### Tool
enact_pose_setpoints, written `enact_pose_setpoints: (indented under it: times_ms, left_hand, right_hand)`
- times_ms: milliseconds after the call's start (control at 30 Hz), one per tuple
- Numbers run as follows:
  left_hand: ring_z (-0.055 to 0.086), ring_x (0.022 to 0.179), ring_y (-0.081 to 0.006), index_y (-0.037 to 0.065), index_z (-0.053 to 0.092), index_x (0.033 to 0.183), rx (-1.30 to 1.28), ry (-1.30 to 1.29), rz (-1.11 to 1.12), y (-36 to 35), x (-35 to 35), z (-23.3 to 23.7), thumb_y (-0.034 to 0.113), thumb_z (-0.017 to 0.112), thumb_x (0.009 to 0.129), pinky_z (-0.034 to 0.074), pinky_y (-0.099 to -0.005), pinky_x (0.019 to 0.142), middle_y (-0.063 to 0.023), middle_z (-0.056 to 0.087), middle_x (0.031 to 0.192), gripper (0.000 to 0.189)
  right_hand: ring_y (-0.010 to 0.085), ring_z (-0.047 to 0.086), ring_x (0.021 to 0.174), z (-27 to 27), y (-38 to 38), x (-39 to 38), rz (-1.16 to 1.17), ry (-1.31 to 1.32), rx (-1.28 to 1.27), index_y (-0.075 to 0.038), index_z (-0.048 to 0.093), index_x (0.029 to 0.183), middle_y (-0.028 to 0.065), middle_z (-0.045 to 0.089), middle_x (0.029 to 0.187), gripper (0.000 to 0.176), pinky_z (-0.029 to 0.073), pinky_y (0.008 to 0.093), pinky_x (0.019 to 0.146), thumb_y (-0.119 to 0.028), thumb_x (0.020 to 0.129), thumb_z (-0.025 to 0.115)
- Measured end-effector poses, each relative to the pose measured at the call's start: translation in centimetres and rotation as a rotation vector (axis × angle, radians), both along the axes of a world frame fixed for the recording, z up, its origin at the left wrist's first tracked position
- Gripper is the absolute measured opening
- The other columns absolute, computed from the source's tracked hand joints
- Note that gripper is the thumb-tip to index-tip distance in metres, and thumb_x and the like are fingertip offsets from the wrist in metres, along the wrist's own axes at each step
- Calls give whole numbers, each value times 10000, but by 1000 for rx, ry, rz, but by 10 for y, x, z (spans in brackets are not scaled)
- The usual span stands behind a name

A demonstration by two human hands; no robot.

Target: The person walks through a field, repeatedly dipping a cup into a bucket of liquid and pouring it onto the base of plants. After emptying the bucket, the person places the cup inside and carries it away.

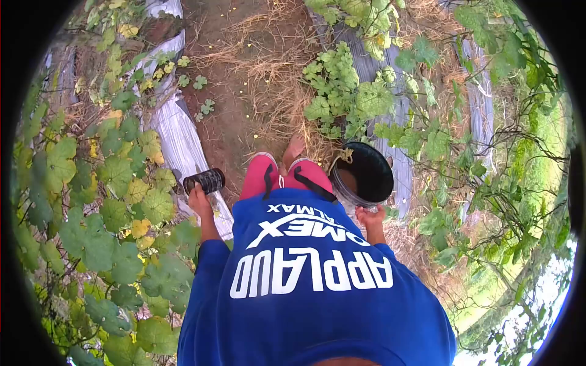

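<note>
A dark cylindrical container [205,182], tilted on its side, is in my left hand [199,200], whose fingers wrap round its near end. On the other side, my right hand [371,216] is closed at the near rim of a black bucket [362,175]. The bucket hangs beside my right leg, and its inside looks dark with a brownish patch. Something pale and twisted, perhaps a cord, lies at its far left rim. My fingertips at the bucket are partly hidden.
Leafy vines [97,238] rise on the left, and more vines [439,146] stand on the right. Silvery plastic sheeting [177,131] runs along both sides of a dirt path [223,97] strewn with straw [268,61]. A low leafy plant [336,85] grows ahead of the bucket.
</note>
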State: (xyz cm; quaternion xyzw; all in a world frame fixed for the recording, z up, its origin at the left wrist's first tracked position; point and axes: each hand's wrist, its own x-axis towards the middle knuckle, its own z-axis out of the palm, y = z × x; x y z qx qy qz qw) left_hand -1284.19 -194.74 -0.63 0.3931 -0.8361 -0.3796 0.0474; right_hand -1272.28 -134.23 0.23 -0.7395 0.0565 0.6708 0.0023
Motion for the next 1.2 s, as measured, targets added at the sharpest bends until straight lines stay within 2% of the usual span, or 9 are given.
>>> enact_pose_setpoints:
  times_ms: [100, 167, 300, 367, 533, 667, 1033, 1133, 1200]
  left_hand:
    - [473, 517, -140, -2, 549, 672, 32, -23, -64, 6, -60, 10, 379, 578, 934, 404, -311, 441, -76, 502, 652, 463]
    - [479, 523, -138, -1, 551, 677, 71, -57, -90, 15, -99, 23, 382, 581, 935, 411, -309, 444, -78, 513, 671, 462]
    - [510, 549, -145, 1, 574, 709, 75, -54, -227, 18, -165, 30, 431, 581, 935, 451, -305, 487, -81, 539, 673, 485]
    - [482, 516, -164, -7, 569, 681, 113, -10, -264, 16, -193, 21, 410, 577, 939, 401, -350, 514, -81, 505, 558, 490]
    - [549, 625, -379, -31, 583, 732, 52, -57, -496, -5, -257, -6, 372, 572, 923, 418, -466, 614, -219, 564, 654, 446]
    - [554, 678, -462, -20, 568, 729, 51, -166, -731, -16, -305, 2, 375, 578, 914, 419, -498, 634, -251, 572, 682, 436]
    - [611, 786, -483, 1, 605, 765, -146, -236, -1272, -23, -395, 5, 368, 586, 885, 479, -548, 715, -269, 637, 788, 386]
    - [623, 809, -470, -5, 614, 777, -163, -262, -1423, 2, -419, 8, 367, 587, 876, 494, -543, 746, -278, 644, 824, 386]
    - [633, 863, -455, -6, 639, 814, -136, -329, -1546, 22, -437, 7, 375, 581, 858, 497, -544, 791, -296, 645, 855, 388]
  right_hand:
    - [274, 508, 977, 2, -12, 15, -84, 38, -15, -18, 385, 1292, 142, 490, 1187, 764, 451, 357, 703, -574, 788, 531]
    - [264, 454, 829, 1, -23, 25, -113, 94, 74, 68, 340, 1207, 220, 440, 1077, 790, 454, 375, 701, -614, 836, 485]
    - [258, 458, 905, 13, -50, 30, -261, 154, 65, 23, 389, 1223, 162, 464, 1105, 709, 454, 364, 743, -562, 845, 524]
    - [257, 465, 930, 22, -70, 12, -279, 153, 127, 2, 410, 1229, 154, 469, 1144, 688, 455, 364, 748, -541, 830, 549]
    - [256, 472, 983, 32, -119, -6, -381, 210, 137, 11, 396, 1215, 151, 473, 1165, 681, 452, 338, 789, -522, 822, 554]
    - [246, 447, 1013, 30, -144, -1, -386, 312, 167, 13, 373, 1203, 155, 454, 1180, 589, 456, 333, 829, -459, 880, 514]
    - [283, 442, 888, 23, -199, -111, -448, -20, 215, 25, 295, 1305, 242, 364, 1227, 845, 456, 350, 686, -609, 797, 526]
    - [308, 415, 1058, 24, -215, -136, -512, -26, 115, 14, 315, 1328, 196, 385, 1280, 849, 462, 361, 686, -664, 828, 422]
    - [280, 445, 900, 28, -228, -150, -503, -15, 126, 37, 285, 1325, 265, 380, 1223, 859, 453, 343, 671, -647, 835, 460]
